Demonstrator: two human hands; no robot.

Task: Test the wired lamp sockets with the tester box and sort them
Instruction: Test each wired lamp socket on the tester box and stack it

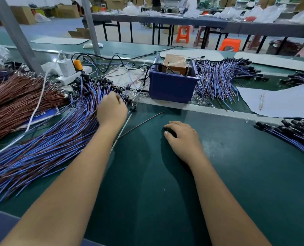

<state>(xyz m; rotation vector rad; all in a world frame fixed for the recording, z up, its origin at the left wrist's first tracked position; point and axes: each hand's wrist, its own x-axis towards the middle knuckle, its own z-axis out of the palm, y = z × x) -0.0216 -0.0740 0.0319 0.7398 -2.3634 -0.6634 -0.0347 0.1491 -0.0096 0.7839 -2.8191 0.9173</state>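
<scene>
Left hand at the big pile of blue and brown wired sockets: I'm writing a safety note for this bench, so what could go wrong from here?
1. The left hand reaches into the dense pile of blue and brown wired black sockets; pulling one could drag tangled neighbours out.
2. Loose sockets could slide onto the single wired socket lying apart on the green mat, mixing the sorting.
3. The blue plastic tester box has upright bare metal pins; stray wires might touch them.

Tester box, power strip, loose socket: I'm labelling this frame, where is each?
tester box (172,87): head view, blue front wall.
power strip (71,77): head view, white top.
loose socket (133,108): head view, black body.
</scene>
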